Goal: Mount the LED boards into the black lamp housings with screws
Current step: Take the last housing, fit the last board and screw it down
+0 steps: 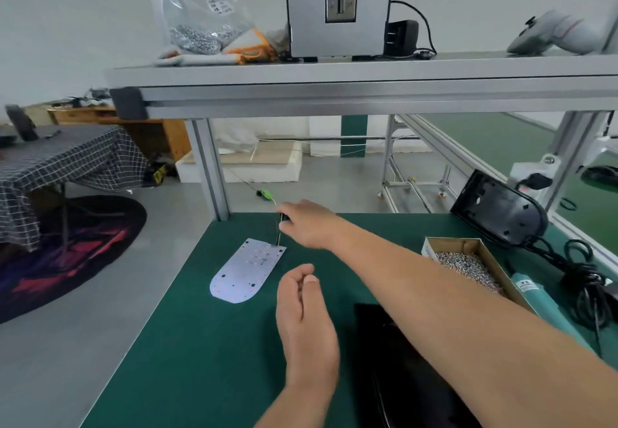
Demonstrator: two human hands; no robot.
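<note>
Head view: nearest, the black plastic lamp housing (398,377) lies on the green table (174,344). The left hand (306,320) hovers loosely curled, holding nothing. Farther left, the white round-ended LED board (245,272) points toward the right hand (309,225), which pinches its thin wire lead (277,237).

black lamp housing (394,344): right side behind the right forearm; cut off by the picture's bottom edge.
screwdriver (535,297): near end hidden by the forearm.
right hand (307,223): fingertips on the wire (277,235) hidden.
left hand (304,310): contents of the curled fingers (301,273) too small to tell.
bag label (219,4): blurred, unreadable.
</note>
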